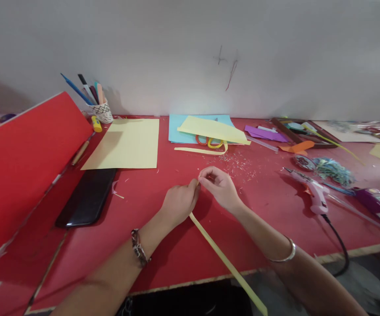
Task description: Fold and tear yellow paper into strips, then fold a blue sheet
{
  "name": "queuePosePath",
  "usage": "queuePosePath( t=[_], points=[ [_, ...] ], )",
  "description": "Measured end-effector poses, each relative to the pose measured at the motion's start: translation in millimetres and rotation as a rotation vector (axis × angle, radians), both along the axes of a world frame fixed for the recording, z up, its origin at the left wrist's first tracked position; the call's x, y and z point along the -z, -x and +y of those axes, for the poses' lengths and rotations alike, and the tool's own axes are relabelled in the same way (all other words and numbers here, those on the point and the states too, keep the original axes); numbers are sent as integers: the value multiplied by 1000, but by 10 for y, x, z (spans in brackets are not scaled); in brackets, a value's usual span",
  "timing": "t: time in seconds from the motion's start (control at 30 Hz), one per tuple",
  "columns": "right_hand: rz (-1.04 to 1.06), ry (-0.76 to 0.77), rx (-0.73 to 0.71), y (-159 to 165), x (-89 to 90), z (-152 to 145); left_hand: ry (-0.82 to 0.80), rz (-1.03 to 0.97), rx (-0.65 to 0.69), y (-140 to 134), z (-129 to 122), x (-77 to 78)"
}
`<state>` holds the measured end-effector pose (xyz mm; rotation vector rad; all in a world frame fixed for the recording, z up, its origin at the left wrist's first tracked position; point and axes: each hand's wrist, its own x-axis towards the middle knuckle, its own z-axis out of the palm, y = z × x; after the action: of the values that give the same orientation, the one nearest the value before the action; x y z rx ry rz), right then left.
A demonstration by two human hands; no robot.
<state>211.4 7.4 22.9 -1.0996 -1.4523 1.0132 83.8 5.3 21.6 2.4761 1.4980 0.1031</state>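
Observation:
A long, narrow strip of pale yellow paper (227, 263) runs from under my left hand (181, 198) down over the table's front edge. The left fingers are closed around the strip near its upper end. My right hand (219, 186) meets the left at the fingertips, its thumb and forefinger pinched at the strip's tip. Most of that tip is hidden by the fingers. Beyond the hands lies another curved yellow paper strip (199, 151), close to scissors with red and yellow handles (215, 143) that are partly covered by a yellow sheet (213, 128).
On the left are a black phone (86, 197), a yellow sheet (127, 142), a pen cup (102, 112) and a large red board (28, 171). A glue gun (311, 191) with a cord, frayed yarn (333, 171) and a brown tray (328, 141) lie right. Paper scraps (239, 166) litter the middle.

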Motion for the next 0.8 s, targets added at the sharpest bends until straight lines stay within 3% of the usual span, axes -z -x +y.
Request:
queuePosePath(
  t=[0.5,0.8],
  points=[
    [-24,40,27,22,-30,-19,-15,33,-7,2,12,27],
    [15,49,14,22,-34,-5,31,-204,-10,31,-10,0]
  ],
)
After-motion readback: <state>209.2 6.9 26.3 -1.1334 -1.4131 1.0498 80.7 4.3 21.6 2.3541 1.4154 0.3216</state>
